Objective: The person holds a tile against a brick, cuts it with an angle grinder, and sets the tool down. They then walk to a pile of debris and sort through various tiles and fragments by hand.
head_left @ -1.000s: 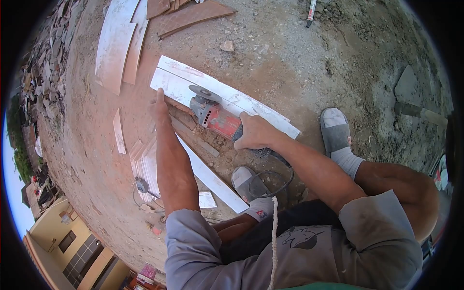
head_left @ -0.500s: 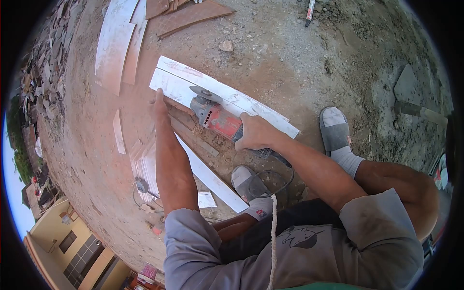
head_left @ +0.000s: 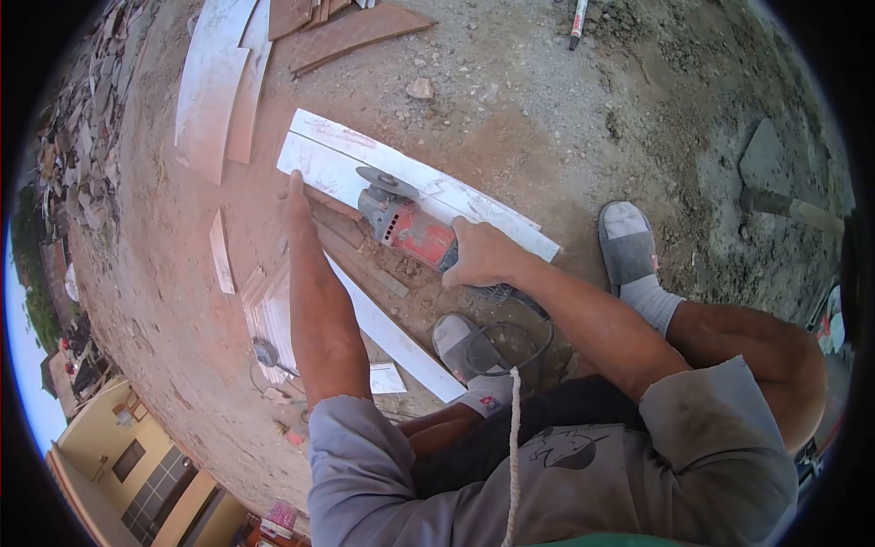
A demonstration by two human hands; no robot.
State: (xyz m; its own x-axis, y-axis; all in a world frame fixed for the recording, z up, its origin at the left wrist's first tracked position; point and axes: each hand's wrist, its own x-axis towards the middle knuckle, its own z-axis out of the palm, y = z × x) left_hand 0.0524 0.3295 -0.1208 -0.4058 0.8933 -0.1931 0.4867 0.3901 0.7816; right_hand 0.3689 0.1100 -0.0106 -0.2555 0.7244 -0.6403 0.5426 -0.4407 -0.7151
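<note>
My right hand (head_left: 485, 252) is wrapped around the rear of a red and grey angle grinder (head_left: 422, 232). Its cutting disc (head_left: 387, 180) stands on edge over a long white tile (head_left: 333, 169), close by a dark straight line that runs along the tile's length. At the near left corner of that tile, my left hand (head_left: 293, 189) grips the edge; part of its fingers is hidden. Brown pieces (head_left: 339, 230) lie beneath and beside the tile. A power cord (head_left: 533, 304) trails from the grinder toward my foot.
Stacked white tiles (head_left: 211, 100) and brown-backed pieces (head_left: 365, 38) lie at the far left. Nearer are a long white strip (head_left: 392, 328) and more tile strips (head_left: 266, 319). My slippered feet flank the work. A marker (head_left: 579, 23) and a shovel (head_left: 791, 210) lie on the dirt.
The whole view has shifted slightly. Both hands keep their holds, and the grinder stays at nearly the same spot on the tile.
</note>
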